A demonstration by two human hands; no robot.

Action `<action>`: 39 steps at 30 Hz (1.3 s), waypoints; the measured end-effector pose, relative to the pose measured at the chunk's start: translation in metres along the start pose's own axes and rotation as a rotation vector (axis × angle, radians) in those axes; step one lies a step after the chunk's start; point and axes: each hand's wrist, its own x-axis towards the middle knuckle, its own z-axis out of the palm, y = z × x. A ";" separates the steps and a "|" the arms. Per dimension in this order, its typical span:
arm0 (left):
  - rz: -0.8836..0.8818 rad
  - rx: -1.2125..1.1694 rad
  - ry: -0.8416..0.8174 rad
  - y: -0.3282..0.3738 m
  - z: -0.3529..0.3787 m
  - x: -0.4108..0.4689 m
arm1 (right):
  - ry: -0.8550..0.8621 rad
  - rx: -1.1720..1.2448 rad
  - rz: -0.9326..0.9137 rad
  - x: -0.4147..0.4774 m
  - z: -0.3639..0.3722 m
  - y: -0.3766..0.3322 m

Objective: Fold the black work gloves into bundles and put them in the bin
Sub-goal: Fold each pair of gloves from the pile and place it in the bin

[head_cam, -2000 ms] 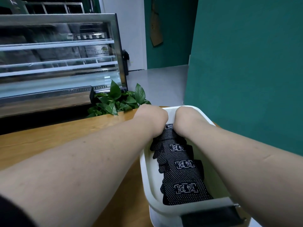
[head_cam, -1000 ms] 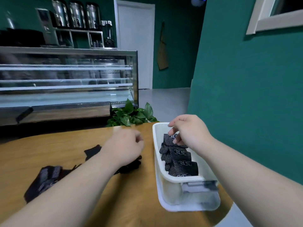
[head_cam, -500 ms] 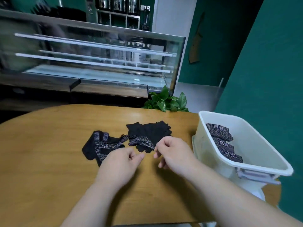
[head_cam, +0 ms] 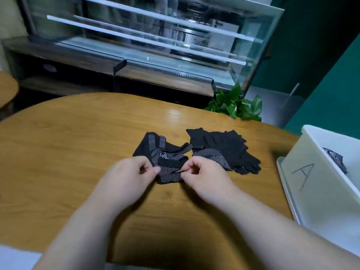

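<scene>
Black dotted gloves lie in a loose heap at the middle of the wooden table, at twelve o'clock of both hands. The left hand has its fingers curled, thumb and forefinger pinching the heap's near edge on its left side. The right hand is curled likewise and pinches the same edge on its right side, so the cloth is held between the two. A second heap of gloves, mostly plain black side up, lies at two o'clock of the hands, touching the first heap. The white bin stands at three o'clock, at the table's right edge, with a letter A drawn on its side wall. One dotted bundle shows inside it, over the rim. A leafy green plant is at one o'clock, beyond the table's far edge, and a glass display case fills the view at twelve o'clock.
</scene>
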 end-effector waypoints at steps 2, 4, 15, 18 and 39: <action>-0.030 0.005 0.006 -0.008 -0.008 0.006 | -0.024 -0.076 -0.093 0.002 0.013 -0.007; -0.047 -0.014 0.009 -0.012 -0.013 0.011 | -0.059 -0.206 -0.232 0.003 0.022 -0.015; 0.059 -0.147 -0.051 -0.016 -0.015 0.016 | -0.031 -0.352 -0.215 0.009 0.033 -0.027; 0.258 -0.129 -0.180 -0.014 -0.016 0.012 | -0.085 -0.071 -0.105 0.001 0.015 -0.030; 0.304 -0.480 -0.155 0.032 -0.025 -0.012 | -0.178 0.659 0.244 -0.024 -0.052 -0.040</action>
